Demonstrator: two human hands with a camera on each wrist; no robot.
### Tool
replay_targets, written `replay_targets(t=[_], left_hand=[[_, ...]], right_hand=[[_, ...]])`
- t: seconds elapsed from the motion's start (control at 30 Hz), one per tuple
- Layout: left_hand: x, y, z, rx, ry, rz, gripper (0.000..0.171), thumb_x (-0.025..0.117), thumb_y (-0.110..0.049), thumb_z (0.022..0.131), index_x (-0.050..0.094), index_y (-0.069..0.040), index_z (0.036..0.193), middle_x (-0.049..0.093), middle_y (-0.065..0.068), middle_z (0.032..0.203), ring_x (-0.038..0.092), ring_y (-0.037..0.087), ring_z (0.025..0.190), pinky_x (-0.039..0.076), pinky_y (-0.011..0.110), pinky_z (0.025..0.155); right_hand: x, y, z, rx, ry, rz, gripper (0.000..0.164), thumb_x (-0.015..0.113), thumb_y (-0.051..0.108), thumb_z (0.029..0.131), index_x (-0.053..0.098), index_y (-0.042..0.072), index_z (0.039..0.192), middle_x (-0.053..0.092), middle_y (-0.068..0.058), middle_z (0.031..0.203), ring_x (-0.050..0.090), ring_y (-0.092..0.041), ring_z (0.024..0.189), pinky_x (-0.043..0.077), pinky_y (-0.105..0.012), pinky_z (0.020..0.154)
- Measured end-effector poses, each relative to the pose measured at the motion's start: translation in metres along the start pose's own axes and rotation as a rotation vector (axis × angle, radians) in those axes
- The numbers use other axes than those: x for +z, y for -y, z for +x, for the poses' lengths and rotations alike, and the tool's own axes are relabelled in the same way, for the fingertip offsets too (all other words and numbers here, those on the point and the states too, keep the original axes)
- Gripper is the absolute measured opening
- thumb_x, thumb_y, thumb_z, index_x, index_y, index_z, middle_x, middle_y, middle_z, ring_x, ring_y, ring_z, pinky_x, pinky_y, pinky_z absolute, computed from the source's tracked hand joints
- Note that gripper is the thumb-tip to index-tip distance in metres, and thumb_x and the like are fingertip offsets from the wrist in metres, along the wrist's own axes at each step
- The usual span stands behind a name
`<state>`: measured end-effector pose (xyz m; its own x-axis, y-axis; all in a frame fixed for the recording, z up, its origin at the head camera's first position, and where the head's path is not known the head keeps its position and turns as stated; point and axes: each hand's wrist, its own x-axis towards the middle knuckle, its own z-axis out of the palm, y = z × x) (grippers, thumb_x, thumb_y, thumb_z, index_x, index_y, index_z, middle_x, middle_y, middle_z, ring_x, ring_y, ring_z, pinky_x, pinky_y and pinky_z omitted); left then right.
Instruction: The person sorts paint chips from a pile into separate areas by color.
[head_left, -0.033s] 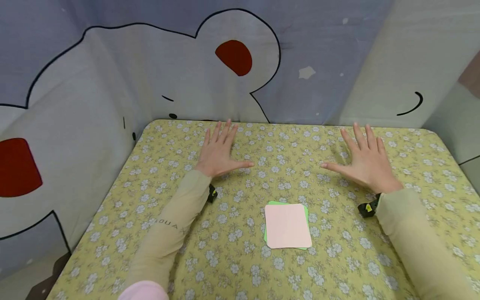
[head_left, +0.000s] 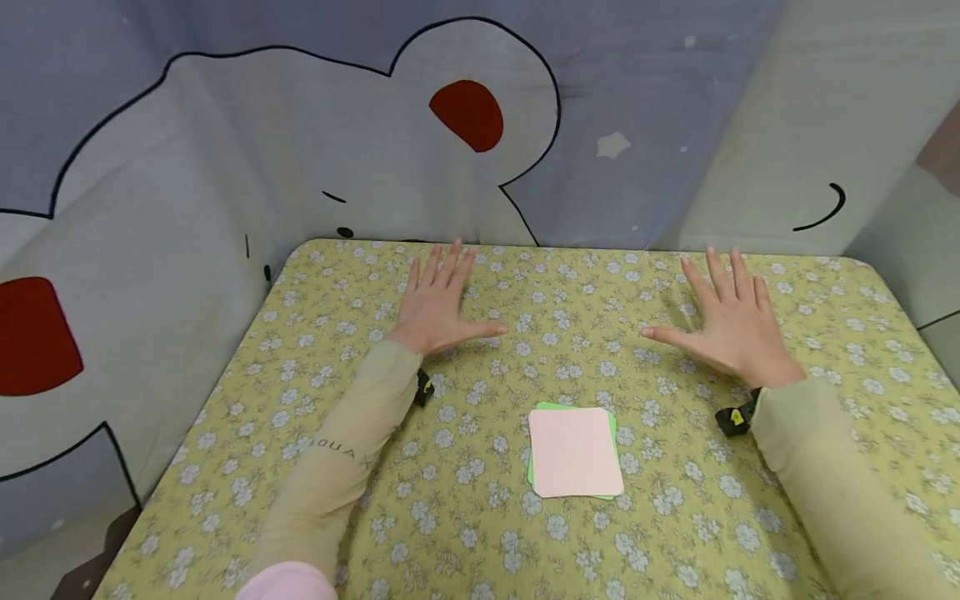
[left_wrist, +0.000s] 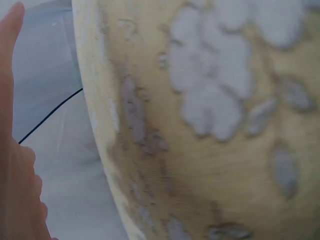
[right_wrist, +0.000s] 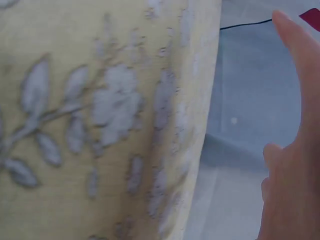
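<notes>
Behind a yellow floral tabletop (head_left: 573,350) hangs a blue-and-white cloth (head_left: 622,92) printed with black-outlined cartoon shapes (head_left: 472,117).

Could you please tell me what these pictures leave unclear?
Head view: most of the green card, hidden under the pink card.
Left wrist view: much of the left hand, cut off by the left edge.
Right wrist view: much of the right hand, cut off by the right edge.
Wrist views: fine detail on the cloth, blurred.

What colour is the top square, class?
The top square is pale pink, clearest in the head view.

Pink square (head_left: 576,452) lies over green square (head_left: 547,406) on flowered tabletop (head_left: 450,542)
</notes>
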<state>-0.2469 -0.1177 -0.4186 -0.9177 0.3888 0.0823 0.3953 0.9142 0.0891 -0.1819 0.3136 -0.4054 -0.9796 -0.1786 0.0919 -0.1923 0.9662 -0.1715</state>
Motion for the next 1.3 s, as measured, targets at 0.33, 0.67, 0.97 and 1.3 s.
replay_targets(t=[0.33,0.67,0.97,1.3], left_hand=[[-0.001,-0.003,-0.005,0.025,-0.021,0.001,0.132,0.040,-0.101,0.068,-0.015,-0.026,0.161,-0.020,-0.001,0.166,-0.022,0.022,0.149,-0.007,0.053,0.122],[-0.012,-0.014,-0.018,0.079,-0.023,-0.012,0.135,0.046,-0.099,0.068,-0.011,-0.021,0.163,-0.016,0.003,0.167,-0.020,0.025,0.150,-0.006,0.051,0.123],[-0.014,-0.025,-0.028,0.147,-0.052,-0.073,0.139,0.054,-0.096,0.068,-0.001,-0.012,0.165,-0.004,0.009,0.169,-0.006,0.024,0.153,0.001,0.047,0.124],[-0.015,-0.045,-0.053,0.223,-0.007,-0.138,0.134,0.058,-0.091,0.072,0.013,-0.004,0.163,0.012,0.012,0.168,0.013,0.028,0.153,0.006,0.040,0.124]], right_hand=[[-0.001,-0.001,-0.004,0.006,0.013,-0.001,0.119,0.059,0.079,0.083,-0.001,0.017,0.165,-0.016,-0.014,0.167,-0.025,-0.034,0.148,-0.013,-0.065,0.116],[-0.008,0.018,-0.012,-0.049,0.002,0.054,0.127,0.069,0.077,0.078,0.000,0.016,0.165,-0.012,-0.011,0.168,-0.020,-0.030,0.151,-0.004,-0.066,0.118],[-0.013,0.032,-0.023,-0.100,-0.022,0.089,0.133,0.075,0.075,0.074,0.003,0.010,0.165,-0.004,-0.014,0.169,-0.008,-0.035,0.153,0.001,-0.064,0.119],[-0.016,0.059,-0.043,-0.193,-0.022,0.193,0.130,0.081,0.070,0.072,0.015,0.006,0.164,0.011,-0.015,0.168,0.010,-0.039,0.152,0.011,-0.062,0.120]])
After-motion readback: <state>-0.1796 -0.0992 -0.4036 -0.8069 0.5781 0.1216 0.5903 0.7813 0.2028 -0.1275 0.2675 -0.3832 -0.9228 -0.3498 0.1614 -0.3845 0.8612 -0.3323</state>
